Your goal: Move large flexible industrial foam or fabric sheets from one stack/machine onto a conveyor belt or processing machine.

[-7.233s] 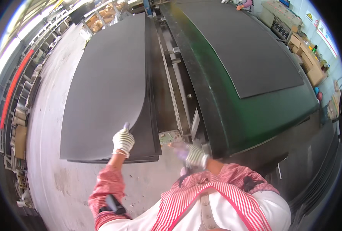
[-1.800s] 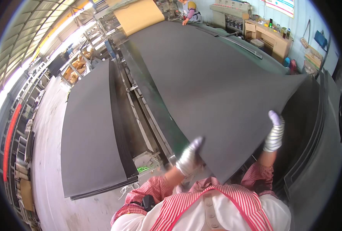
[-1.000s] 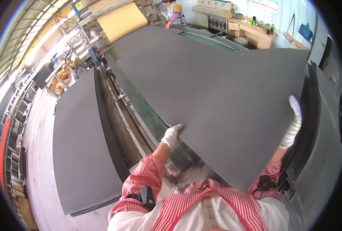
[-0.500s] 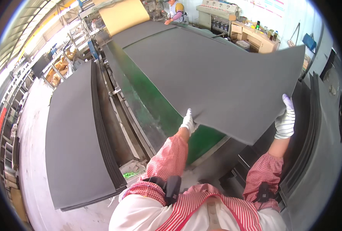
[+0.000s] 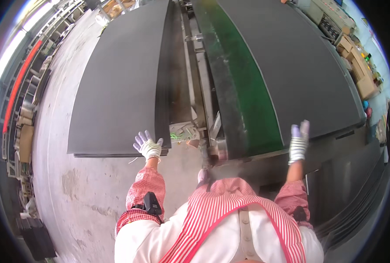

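My left hand (image 5: pixel 148 146), in a white striped glove with purple fingertips, is open with fingers spread over the near edge of the stack of dark grey sheets (image 5: pixel 122 83). Whether it presses on the top sheet is hard to tell. My right hand (image 5: pixel 298 143), gloved alike, is open and holds nothing, its fingers stretched out and slightly blurred. It is beside the near edge of a large dark grey sheet (image 5: pixel 300 65). That sheet lies flat over the right part of a green conveyor belt (image 5: pixel 249 92).
A metal rail (image 5: pixel 203 74) runs between stack and belt. Several dark sheets (image 5: pixel 357 206) stand at the lower right. Beyond the belt are a wooden desk (image 5: pixel 357 65) and a control cabinet (image 5: pixel 328 17). Racks with a red beam (image 5: pixel 21 85) line the far left.
Both hands have let go of the grey sheet, which now lies flat on the belt. My left hand has moved left to the stack. The view has turned left and downward.
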Demonstrator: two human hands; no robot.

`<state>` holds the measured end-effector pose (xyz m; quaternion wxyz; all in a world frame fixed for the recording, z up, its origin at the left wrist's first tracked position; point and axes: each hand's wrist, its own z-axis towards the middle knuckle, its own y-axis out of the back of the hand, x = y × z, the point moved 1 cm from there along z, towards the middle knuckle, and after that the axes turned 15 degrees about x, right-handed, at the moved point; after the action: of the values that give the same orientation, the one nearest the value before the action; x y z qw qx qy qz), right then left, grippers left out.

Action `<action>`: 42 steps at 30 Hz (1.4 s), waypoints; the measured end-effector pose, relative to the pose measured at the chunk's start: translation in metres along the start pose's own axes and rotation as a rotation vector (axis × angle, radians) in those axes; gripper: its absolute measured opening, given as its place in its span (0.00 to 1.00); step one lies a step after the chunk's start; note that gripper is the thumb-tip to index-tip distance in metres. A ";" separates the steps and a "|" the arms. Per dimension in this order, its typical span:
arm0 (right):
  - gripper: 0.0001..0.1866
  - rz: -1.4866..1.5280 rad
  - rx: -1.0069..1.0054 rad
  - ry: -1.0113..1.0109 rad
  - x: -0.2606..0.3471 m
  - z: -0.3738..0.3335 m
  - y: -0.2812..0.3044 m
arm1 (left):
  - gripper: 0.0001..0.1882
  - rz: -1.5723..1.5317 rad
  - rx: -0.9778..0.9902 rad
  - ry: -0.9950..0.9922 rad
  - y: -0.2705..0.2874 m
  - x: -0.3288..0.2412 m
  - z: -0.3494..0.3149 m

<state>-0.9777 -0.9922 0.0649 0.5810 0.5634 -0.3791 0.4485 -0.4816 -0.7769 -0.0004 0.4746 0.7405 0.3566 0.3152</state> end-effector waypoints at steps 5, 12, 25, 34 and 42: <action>0.32 0.124 0.573 0.065 0.037 -0.038 -0.180 | 0.41 -0.053 0.204 -0.006 -0.026 0.045 0.020; 0.36 0.657 1.175 -0.421 0.049 -0.122 -0.290 | 0.13 0.058 -0.171 -0.359 0.114 0.066 0.022; 0.28 0.342 1.171 -0.359 0.093 -0.127 -0.375 | 0.26 -0.308 0.467 -1.121 0.122 -0.050 -0.044; 0.34 0.682 0.397 -0.707 0.065 0.017 -0.209 | 0.47 -0.822 0.117 0.415 -0.038 0.300 0.111; 0.19 -0.186 0.143 0.206 -0.001 0.041 -0.094 | 0.28 -1.694 0.537 0.279 -0.088 0.210 0.037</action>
<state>-0.8864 -1.0292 0.0371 0.6141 0.5872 -0.2308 0.4742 -0.3573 -0.5948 -0.0685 0.3110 0.2702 0.8992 -0.1473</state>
